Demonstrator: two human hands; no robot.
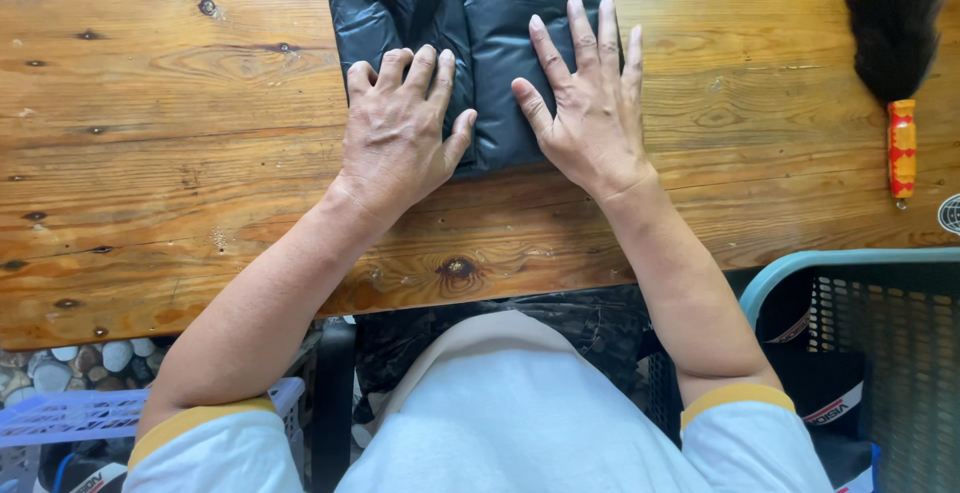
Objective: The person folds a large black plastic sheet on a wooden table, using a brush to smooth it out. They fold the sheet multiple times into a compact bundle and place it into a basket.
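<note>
Pressing down with both hands, I have the folded black garment [500, 63] flat on the wooden surface [200, 183], its long axis running left to right under my palms. My left hand [400, 133] lies on its near left part with fingers slightly curled, my right hand [590, 103] spread flat on its right half; both are equally near. The feather duster [893, 53] lies well to the garment's right.

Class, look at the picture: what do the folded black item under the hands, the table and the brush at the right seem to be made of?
Folded black item: probably thin synthetic fabric or plastic sheet; slight sheen, fine creases. Table: varnished wood; knots and grain show. Brush: dark hair or feathers, unclear which; handle orange and yellow, material unclear.
</note>
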